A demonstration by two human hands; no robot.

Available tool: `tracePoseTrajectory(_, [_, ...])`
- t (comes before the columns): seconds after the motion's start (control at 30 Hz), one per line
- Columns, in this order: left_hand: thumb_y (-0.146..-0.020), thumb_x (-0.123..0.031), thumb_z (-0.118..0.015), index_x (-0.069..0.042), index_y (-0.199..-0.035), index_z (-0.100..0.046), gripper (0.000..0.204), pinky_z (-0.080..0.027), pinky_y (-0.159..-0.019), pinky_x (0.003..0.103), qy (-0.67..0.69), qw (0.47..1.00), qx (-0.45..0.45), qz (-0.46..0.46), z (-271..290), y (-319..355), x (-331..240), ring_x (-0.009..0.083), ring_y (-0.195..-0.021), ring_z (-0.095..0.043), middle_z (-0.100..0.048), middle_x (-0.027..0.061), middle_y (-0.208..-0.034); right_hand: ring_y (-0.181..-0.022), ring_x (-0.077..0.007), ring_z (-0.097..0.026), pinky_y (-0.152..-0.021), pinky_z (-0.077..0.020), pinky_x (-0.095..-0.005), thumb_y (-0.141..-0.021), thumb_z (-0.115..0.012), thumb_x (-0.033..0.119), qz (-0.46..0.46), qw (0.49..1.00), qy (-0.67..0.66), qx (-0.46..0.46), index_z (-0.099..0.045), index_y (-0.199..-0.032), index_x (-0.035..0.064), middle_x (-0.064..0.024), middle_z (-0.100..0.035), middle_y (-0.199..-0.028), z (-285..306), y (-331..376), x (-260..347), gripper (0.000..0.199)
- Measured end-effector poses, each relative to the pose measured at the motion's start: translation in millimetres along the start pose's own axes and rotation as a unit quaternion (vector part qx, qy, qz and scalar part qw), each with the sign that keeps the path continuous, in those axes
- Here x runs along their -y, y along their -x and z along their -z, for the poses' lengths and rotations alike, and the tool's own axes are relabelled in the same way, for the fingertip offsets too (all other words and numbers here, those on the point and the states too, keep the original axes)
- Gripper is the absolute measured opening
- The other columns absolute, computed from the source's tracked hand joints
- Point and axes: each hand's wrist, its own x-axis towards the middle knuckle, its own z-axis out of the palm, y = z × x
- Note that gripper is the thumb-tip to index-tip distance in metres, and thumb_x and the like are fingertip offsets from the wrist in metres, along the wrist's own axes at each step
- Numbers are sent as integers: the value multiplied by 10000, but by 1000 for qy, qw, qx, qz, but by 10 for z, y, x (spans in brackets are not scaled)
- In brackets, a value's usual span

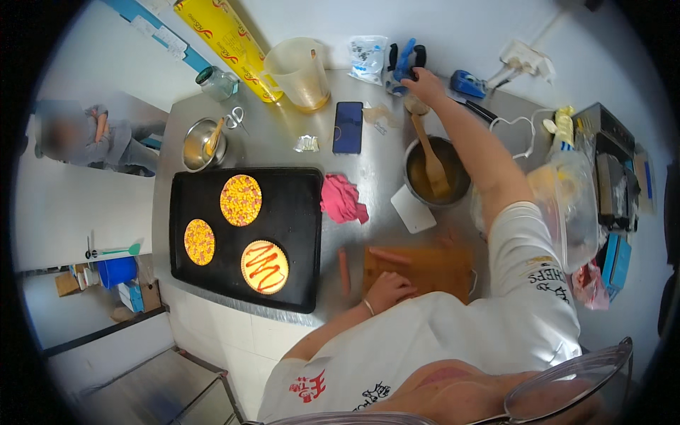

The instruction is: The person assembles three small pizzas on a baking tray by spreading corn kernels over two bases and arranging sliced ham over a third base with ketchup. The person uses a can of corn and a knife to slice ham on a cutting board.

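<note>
The right hand (425,86) is stretched to the far side of the table, where a blue-and-black holder with upright black handles (405,67) is met by its fingertips; the fingers are bent, but whether anything is gripped cannot be told. The left hand (388,290) is rested at the near-left part of a wooden cutting board (439,273), its fingers loosely curled, and whether anything is held beneath them cannot be told either. One pink sausage (389,256) is laid on the board just beyond those fingers, and a second sausage (344,271) is placed on the table, left of the board. The steel table (283,145) is also occupied by a black baking tray (294,212) bearing three round bases, two covered with yellow and pink bits and one striped with red sauce. Between tray and metal pot (408,166), a pink cloth (343,199) and a white card (413,210) are seen; a wooden spatula (433,164) is leaned in the pot. Farther back, a phone (348,127) and a plastic jug (297,74) are set. At the left of the room, another person (106,138) is seen with arms folded, above a blue bucket (117,271) on a low shelf.
</note>
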Motion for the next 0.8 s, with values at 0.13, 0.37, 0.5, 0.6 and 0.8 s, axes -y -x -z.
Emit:
tracePoseTrajectory(0.13, [-937, -226, -609, -174, -1156, -723, 252, -421, -919, 419, 33, 995, 54, 79, -159, 226, 103, 229, -1042, -593, -668, 12, -1093, -1266, -351, -585, -1025, -432, -565, -824, -744, 599, -136, 988, 71, 29, -625, -1329, 85, -163, -627, -1368, -568, -282, 463, 730])
tracePoseTrajectory(0.37, [-902, -198, -606, -171, -1197, -707, 313, -410, -963, 409, 40, 994, 50, 83, -90, 195, 46, 220, -1102, -569, -655, 12, -1137, -1164, -338, -655, -1026, -408, -572, -858, -727, 488, -127, 984, 114, 42, -674, -1236, 118, -127, -733, -1190, -668, -391, 50, 531])
tracePoseTrajectory(0.5, [-882, -197, -611, -180, -1251, -687, 377, -407, -973, 411, 32, 995, 59, 74, -76, 206, 64, 224, -1104, -569, -645, 13, -1153, -1103, -312, -675, -1025, -416, -545, -857, -721, 423, 50, 984, 67, 157, -755, -1149, 243, -50, -750, -1162, -602, -225, 45, 345])
tracePoseTrajectory(0.6, [-874, -198, -611, -185, -1288, -672, 419, -406, -978, 415, 31, 995, 61, 72, -33, 203, 24, 233, -1109, -572, -641, 23, -1159, -1159, -292, -638, -1020, -428, -535, -864, -701, 391, 149, 966, 66, 201, -788, -1132, 301, 9, -728, -1205, -600, -149, 48, 296])
tracePoseTrajectory(0.8, [-877, -206, -605, -175, -1315, -662, 443, -411, -975, 420, 29, 998, 17, 58, -22, 192, -16, 244, -1116, -581, -642, 39, -1177, -1316, -274, -539, -1047, -427, -558, -863, -693, 329, 76, 959, 229, 148, -742, -1221, 277, -33, -634, -1362, -388, -144, 1, 365])
